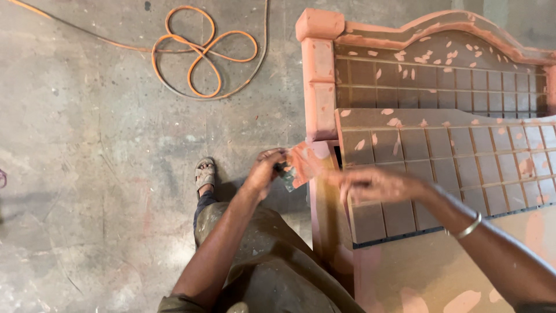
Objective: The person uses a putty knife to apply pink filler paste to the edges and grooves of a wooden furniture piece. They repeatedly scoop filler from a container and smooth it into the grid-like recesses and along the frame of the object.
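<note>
My left hand [263, 171] is closed on a crumpled pinkish sheet of sandpaper [300, 163], held just left of the corner post of a wooden bed headboard [405, 75]. My right hand [370, 184] is blurred with its fingers stretched toward the sheet's right edge, over a gridded wooden panel [452, 168] that lies in front of the headboard. Whether the right fingers touch the sheet I cannot tell. Both wooden pieces are brown with pinkish filler patches. A metal bangle [466, 227] circles my right wrist.
An orange hose [200, 49] lies coiled on the stained concrete floor [87, 145] at the top, with a grey cable beside it. My sandalled foot [204, 173] stands on the floor below my left hand. A flat board [405, 272] lies at lower right.
</note>
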